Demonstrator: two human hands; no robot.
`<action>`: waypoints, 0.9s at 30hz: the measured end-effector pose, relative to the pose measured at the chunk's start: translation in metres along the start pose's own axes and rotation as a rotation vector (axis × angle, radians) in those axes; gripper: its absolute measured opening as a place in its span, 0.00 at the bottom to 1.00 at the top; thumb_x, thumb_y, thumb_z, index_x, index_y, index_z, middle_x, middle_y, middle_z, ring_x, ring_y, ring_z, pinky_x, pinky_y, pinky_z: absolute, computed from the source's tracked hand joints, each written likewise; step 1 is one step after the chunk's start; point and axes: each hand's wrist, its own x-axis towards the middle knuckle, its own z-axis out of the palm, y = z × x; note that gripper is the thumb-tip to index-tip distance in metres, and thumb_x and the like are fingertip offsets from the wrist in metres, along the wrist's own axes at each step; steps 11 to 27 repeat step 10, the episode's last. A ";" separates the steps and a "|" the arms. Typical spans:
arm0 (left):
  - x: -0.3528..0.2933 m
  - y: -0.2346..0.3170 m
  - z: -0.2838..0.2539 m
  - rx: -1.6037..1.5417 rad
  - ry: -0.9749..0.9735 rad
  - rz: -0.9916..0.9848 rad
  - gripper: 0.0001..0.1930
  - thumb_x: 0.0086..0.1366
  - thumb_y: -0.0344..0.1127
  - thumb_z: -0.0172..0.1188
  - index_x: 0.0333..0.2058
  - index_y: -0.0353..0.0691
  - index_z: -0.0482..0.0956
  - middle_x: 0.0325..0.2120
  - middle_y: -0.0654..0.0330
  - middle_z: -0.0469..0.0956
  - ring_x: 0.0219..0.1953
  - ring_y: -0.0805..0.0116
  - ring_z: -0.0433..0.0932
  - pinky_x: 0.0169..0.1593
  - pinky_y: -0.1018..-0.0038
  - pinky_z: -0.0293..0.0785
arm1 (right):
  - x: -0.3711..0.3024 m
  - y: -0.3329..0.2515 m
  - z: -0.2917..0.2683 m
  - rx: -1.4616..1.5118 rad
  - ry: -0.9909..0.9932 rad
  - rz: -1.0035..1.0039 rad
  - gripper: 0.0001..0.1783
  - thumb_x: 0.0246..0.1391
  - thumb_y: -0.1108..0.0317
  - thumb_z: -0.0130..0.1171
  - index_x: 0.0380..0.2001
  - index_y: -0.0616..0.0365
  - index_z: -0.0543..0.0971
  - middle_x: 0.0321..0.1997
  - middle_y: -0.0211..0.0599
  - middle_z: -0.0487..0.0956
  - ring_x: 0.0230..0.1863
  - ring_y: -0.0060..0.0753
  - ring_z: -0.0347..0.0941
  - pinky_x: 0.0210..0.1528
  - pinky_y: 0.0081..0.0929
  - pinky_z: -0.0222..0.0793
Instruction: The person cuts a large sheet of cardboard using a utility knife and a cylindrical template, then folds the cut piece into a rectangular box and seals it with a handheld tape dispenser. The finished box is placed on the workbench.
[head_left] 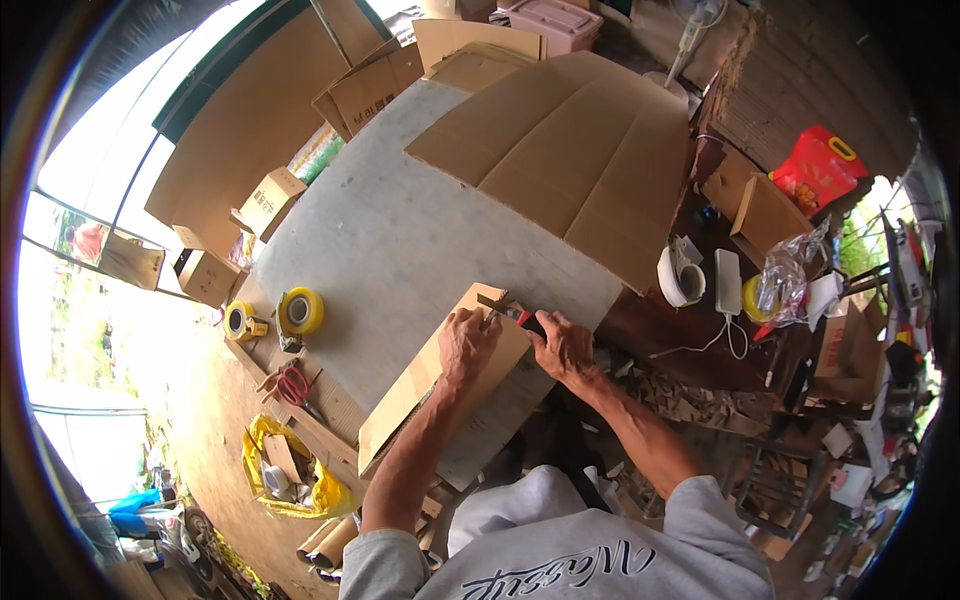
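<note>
A long, narrow cardboard box [405, 405] lies slantwise across the near edge of the grey tabletop. My left hand [468, 345] is on its far end, fingers bent against the cardboard. My right hand [563, 348] grips a tool with a red and black handle [524, 318] at that same end. A dark, narrow piece sticks out beyond the tool toward my left fingers; its exact kind is too small to make out. Both hands are close together, and my left forearm passes over the box.
A large creased cardboard sheet [560, 150] covers the table's far right. Two yellow tape rolls, one here [300, 311], and red-handled scissors [293, 384] lie at the left edge. A white tape roll [682, 277] sits at right. Below left is a yellow bag [325, 495].
</note>
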 end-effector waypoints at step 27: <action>0.002 0.001 0.002 0.031 -0.002 0.010 0.16 0.64 0.45 0.61 0.29 0.36 0.81 0.32 0.47 0.81 0.42 0.46 0.79 0.47 0.53 0.75 | -0.006 -0.001 0.019 0.003 0.136 -0.005 0.19 0.58 0.53 0.67 0.44 0.56 0.81 0.39 0.53 0.85 0.40 0.62 0.82 0.43 0.51 0.79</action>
